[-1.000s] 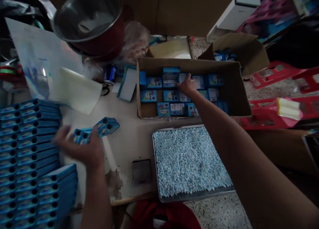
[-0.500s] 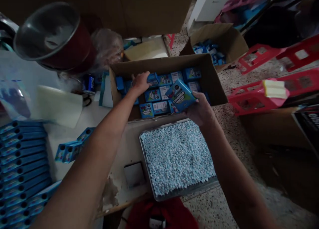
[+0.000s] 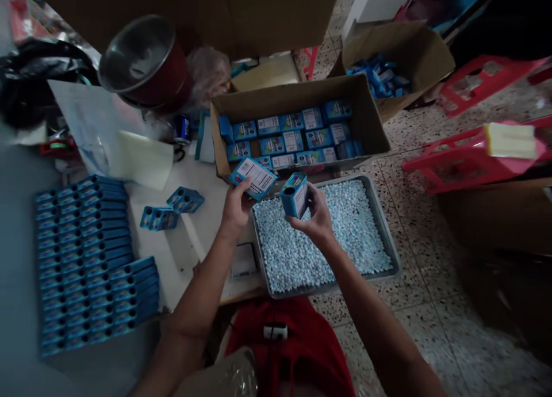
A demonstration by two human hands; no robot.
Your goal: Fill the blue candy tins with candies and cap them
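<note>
My left hand point(image 3: 237, 209) grips a blue candy box point(image 3: 255, 177), its white printed panel facing up, near the front wall of the cardboard carton point(image 3: 293, 91). Another blue candy box point(image 3: 295, 197) is in my right hand point(image 3: 318, 216), held upright with a dark round hole showing on its top. Both boxes are over the tray point(image 3: 394, 264) filled with small pale blue and white candies point(image 3: 319, 247). Inside the carton, several more blue boxes point(image 3: 271, 145) stand in rows.
Stacked blue boxes point(image 3: 81, 264) fill the table's left side, with a few loose ones point(image 3: 185, 199) beside them. A red pot point(image 3: 146, 63), a Pepsi can point(image 3: 181, 129) and a yellowish sheet point(image 3: 144, 158) lie farther back. Right are a second carton point(image 3: 414, 57) and red stools point(image 3: 457, 161).
My left hand has come out of the carton with a box. My right hand has drawn back toward me, turning its box upright. The view has shifted left.
</note>
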